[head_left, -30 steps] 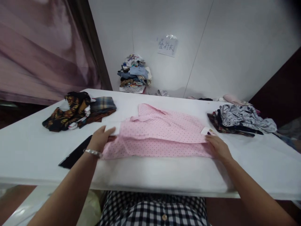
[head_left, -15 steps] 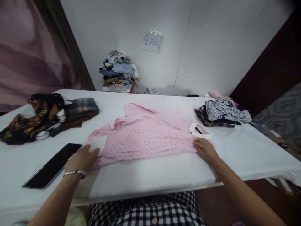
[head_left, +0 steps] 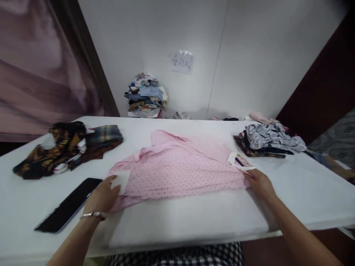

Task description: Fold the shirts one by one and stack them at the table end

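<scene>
A pink shirt with small dark dots lies spread sideways on the white table, its white-edged collar to the right. My left hand rests at the left end of the shirt, thumb and forefinger apart beside a white patch; its other fingers are partly hidden. At the collar end, my right hand is closed, pinching the near edge of the shirt just below the collar. The near edge runs between both hands, and the upper left part is rumpled.
A black flat tablet-like object lies left of my left hand. Dark patterned clothes and a folded plaid garment sit at the left. Folded clothes are stacked at the right. A taller clothing pile stands by the back wall.
My right hand has shifted right along the shirt's near edge, towards the collar, and now pinches there. The left hand stays at the shirt's left end. The camera view has tilted up slightly.
</scene>
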Motion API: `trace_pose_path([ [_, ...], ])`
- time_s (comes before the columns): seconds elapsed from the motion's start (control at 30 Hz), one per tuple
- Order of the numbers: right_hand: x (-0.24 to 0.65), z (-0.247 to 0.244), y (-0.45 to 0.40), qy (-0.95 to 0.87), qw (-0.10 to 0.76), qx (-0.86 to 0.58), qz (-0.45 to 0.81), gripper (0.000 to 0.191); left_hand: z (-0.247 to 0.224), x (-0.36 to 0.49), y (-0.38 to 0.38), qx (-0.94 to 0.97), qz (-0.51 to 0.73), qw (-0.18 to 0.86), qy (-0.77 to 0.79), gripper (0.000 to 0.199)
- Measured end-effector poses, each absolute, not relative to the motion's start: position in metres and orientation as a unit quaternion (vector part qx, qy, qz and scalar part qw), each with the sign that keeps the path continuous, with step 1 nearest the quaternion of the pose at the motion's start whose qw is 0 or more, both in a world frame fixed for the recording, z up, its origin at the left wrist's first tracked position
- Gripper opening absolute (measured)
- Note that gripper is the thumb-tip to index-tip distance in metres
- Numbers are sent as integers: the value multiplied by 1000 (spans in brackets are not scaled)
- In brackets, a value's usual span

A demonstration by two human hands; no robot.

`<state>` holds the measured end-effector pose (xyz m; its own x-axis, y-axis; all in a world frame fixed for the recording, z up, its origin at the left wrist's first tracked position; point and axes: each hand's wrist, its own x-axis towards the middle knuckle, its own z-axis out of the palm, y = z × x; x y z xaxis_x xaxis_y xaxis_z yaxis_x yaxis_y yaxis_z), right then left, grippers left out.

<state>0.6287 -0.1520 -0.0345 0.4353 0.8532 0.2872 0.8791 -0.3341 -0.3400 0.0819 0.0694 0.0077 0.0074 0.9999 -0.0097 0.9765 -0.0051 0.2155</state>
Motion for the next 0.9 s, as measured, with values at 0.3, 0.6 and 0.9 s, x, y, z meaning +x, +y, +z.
trace_pose_path([
  [0.3,656,-47,-131,-533,195,-816,-103,34,20,76,70,736,66,21,674,50],
  [0.6,583,-2,-10,-617,269,-740,15,32,13,156,129,791,103,-17,603,63],
  [0.9,512,29,166,-639,170,-741,114,37,-25,165,157,765,98,6,637,51],
])
